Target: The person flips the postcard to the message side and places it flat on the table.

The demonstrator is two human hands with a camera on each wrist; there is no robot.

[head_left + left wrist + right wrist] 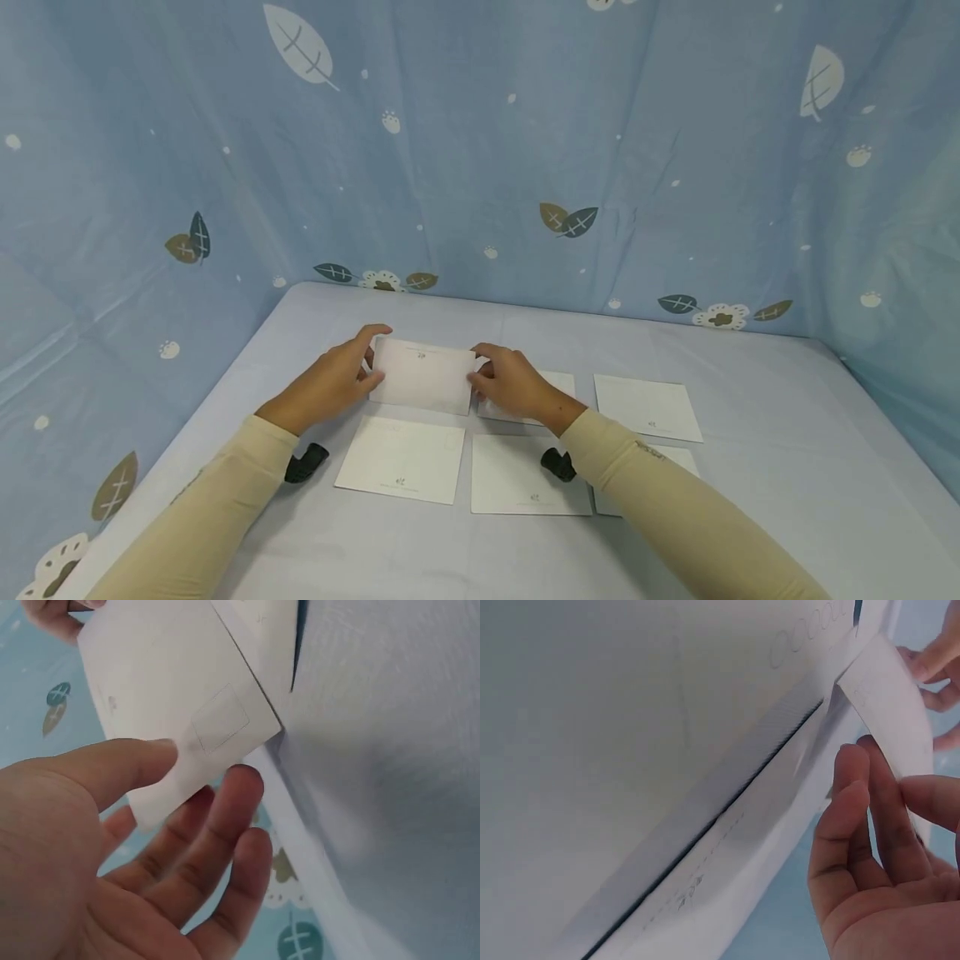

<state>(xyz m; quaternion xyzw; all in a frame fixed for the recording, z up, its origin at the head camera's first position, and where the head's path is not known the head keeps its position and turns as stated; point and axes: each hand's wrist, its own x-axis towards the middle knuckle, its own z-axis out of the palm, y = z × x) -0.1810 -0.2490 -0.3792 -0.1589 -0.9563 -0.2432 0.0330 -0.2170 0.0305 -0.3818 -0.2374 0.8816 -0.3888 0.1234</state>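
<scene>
A white postcard point(422, 377) is raised at a tilt above the back left of the table, its small printed mark along the upper edge. My left hand point(337, 375) pinches its left end; in the left wrist view the thumb lies over the near face of the postcard point(172, 682), near a printed stamp box, with fingers behind. At the other end, my right hand point(513, 383) pinches the side between thumb and fingers. The right wrist view shows this postcard point(892, 705) slightly bowed. Behind the right hand lies another postcard point(558, 382), partly covered by it.
Nearer me lie a left postcard point(401, 460) and a middle postcard point(525, 479); a third postcard point(678, 458) is partly hidden under my right forearm. One more postcard point(648, 407) lies back right. The pale tablecloth point(787, 467) meets a blue leaf-patterned curtain point(480, 167).
</scene>
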